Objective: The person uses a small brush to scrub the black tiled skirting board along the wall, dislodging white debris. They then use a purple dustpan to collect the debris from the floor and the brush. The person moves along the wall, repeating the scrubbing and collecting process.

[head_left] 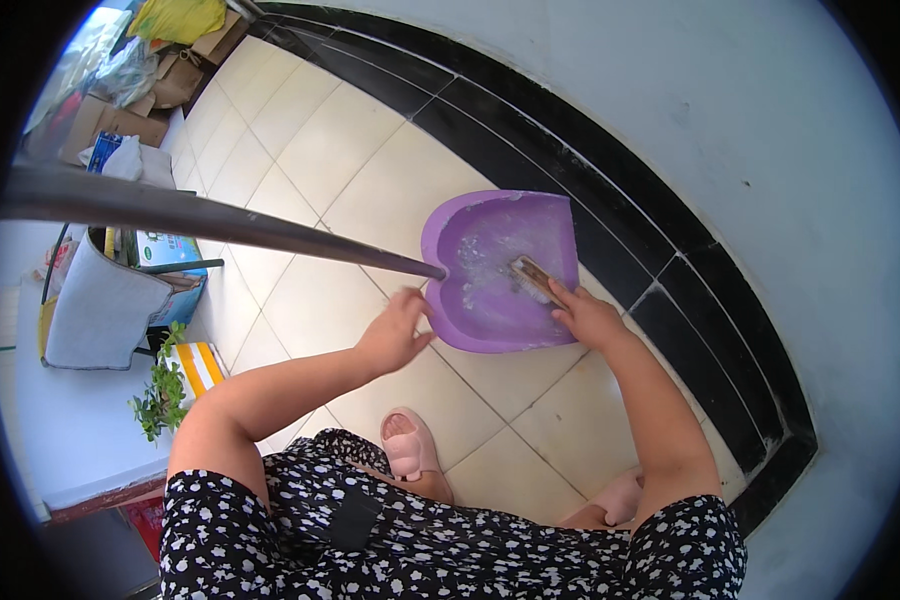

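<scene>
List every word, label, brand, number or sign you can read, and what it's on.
None readable.
Blue-white box, left: printed, but too small and blurred to read.
Dustpan: no lettering visible.
Brush: none visible on the part outside the right hand.
Striped planter: orange bands, no legible text.

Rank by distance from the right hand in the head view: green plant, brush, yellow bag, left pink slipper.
1. Brush, in the right hand
2. Left pink slipper, lower left on the tiles
3. Green plant, farther left
4. Yellow bag, at the far upper left
</scene>
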The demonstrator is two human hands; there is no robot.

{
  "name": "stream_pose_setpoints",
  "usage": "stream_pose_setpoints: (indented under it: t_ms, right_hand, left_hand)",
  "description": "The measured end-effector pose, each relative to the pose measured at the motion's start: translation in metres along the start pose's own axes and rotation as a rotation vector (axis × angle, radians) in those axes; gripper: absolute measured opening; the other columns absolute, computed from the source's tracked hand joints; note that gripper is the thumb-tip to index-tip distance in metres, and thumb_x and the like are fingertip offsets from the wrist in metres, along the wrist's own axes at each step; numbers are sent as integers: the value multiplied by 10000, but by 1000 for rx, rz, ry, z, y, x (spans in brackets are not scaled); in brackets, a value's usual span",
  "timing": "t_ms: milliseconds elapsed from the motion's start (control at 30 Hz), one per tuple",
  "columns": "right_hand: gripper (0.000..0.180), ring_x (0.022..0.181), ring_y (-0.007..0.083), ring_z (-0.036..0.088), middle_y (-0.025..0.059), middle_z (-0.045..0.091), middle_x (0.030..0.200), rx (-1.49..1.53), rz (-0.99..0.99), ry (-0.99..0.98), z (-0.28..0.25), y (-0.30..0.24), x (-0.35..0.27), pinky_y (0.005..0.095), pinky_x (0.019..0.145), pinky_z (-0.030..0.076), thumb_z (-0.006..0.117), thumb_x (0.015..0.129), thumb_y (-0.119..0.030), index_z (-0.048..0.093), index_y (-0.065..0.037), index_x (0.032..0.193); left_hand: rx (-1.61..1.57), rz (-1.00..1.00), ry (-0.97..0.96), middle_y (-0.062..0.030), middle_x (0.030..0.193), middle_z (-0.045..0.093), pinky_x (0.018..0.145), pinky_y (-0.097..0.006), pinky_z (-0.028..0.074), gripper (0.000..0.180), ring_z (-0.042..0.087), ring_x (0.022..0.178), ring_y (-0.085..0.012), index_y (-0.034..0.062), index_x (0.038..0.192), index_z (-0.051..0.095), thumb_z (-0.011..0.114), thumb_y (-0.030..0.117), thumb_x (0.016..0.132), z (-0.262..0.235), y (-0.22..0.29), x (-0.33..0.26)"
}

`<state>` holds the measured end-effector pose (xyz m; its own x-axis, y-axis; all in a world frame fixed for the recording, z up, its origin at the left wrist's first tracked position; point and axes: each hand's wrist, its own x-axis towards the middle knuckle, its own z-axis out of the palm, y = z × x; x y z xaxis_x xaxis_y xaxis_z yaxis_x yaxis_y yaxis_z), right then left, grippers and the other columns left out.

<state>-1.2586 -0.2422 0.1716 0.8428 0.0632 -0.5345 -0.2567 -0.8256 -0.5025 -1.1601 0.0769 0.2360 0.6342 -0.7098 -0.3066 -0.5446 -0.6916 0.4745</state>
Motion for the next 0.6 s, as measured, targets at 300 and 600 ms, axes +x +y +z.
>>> stream_pose_setpoints:
  t_ms: [300,600]
  right_hand:
    - [541,970,317,577,132,540,1090,15,-14,28,7,2,3,392,831,464,510,893,-372,312,-321,1394]
    - [527,907,348,588,150,538,1054,65,7,266,-20,28,-2,418,784,477,493,898,-351,314,-306,1391]
  left_hand:
    - [-727,-92,-235,-72,1270,502,945,-308,395,306,494,1103,-197,59,1132,575,606,221,874,-56,8,68]
    - [-401,-129,-239,-122,1077,636,853,-311,455,334,593,969,-224,42,1068,639,579,317,889,-71,14,41]
